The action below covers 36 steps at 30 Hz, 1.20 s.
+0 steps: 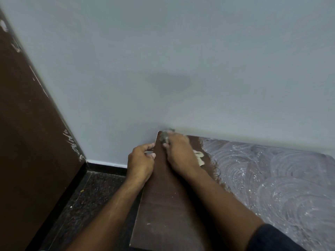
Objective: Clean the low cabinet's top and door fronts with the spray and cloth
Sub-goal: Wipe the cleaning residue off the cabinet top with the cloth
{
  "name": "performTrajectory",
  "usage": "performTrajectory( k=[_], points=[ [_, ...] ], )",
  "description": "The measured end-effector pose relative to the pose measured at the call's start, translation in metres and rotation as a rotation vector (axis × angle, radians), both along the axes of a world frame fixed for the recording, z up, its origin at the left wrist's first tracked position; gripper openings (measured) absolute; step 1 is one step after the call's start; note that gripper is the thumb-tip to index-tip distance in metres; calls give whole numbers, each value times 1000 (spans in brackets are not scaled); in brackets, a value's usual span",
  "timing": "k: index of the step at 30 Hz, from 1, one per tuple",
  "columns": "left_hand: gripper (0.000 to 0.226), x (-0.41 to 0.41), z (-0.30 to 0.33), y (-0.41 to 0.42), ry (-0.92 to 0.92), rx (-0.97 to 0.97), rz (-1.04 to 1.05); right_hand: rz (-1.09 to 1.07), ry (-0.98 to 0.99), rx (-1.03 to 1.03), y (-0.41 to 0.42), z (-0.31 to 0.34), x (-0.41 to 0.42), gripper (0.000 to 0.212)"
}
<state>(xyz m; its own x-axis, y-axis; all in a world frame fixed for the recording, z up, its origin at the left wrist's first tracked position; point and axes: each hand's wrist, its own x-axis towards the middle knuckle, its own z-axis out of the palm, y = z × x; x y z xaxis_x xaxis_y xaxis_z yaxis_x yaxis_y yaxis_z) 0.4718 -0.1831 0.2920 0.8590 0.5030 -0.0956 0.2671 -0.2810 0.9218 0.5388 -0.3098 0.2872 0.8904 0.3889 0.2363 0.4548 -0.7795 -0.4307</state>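
Cloth (pixel 165 137), grey and crumpled, sits bunched under the fingers of the right hand (pixel 178 153) at the far left corner of the low cabinet's top (pixel 163 205), right where that top meets the pale wall (pixel 163 60). The right hand's grip is closed round the cloth, pressing it onto the dark brown surface. A paler scrap (pixel 199 156) shows just beside the heel of that hand; whether it belongs to the same cloth I cannot tell. The left hand (pixel 140 161) curls over the cabinet's left edge, fingers pinching the rim, apparently to steady the body.

Soft and light, the cloth will likely fold to any shape and soak up liquid, so it is best held as a wad in the palm with the fingertips driving it into the corner. It has no clear long axis as bunched; it points toward the wall.

The cabinet top is stiff and flat, and its long axis runs to the right along the wall. Its left strip looks wiped and dark, while the rest (pixel 272 178) carries whitish swirled smears, probably slick under the hand. No spray bottle is in view, nor the door fronts.
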Motion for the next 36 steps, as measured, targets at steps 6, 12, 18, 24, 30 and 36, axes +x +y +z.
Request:
performTrajectory(
  k=[6, 12, 18, 24, 30, 36],
  points=[
    [34, 1, -10, 11, 11, -119, -38, -164, -15, -16, -22, -4, 5, 43],
    [32, 5, -19, 12, 5, -161, -25, -317, -5, -83, 7, -4, 8, 37],
    [30, -20, -14, 18, -15, -233, 22, 80, 40, 6, 26, 3, -12, 44],
    [41, -75, -14, 29, -78, -321, 126, 322, 49, 100, 1, 4, -145, 43],
    [32, -125, -16, 10, -112, -230, 72, 359, 44, 57, -17, 0, -180, 45],
    [31, -138, -11, 6, -112, -45, 141, 190, 20, 77, 2, 5, -164, 43]
  ],
)
